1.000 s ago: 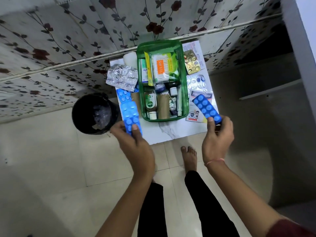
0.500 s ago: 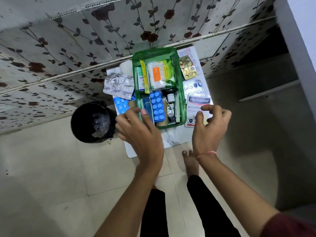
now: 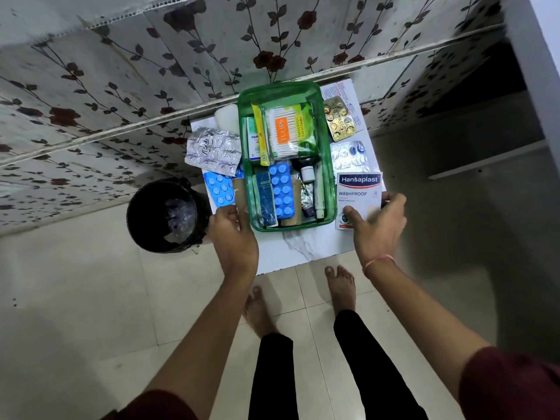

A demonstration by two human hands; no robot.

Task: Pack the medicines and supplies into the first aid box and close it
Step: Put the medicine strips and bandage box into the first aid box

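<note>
On a small white marble-top table (image 3: pixel 306 247) against a floral wall, an open green first aid box (image 3: pixel 330 189) sits between both hands; the right hand (image 3: pixel 377 225) pinches the plaster packet (image 3: pixel 359 192) just right of it, while the left hand (image 3: pixel 233 234), fingers loosely curled and empty, reaches toward the blue blister strip (image 3: pixel 219 190).

"Hansaplast WASHPROOF 8" on plaster box (image 3: pixel 359 195), "PAPER STICK" on swab pack (image 3: pixel 289 131)

Plaster pack (image 3: pixel 359 192) right of box (image 3: pixel 328 189)
</note>
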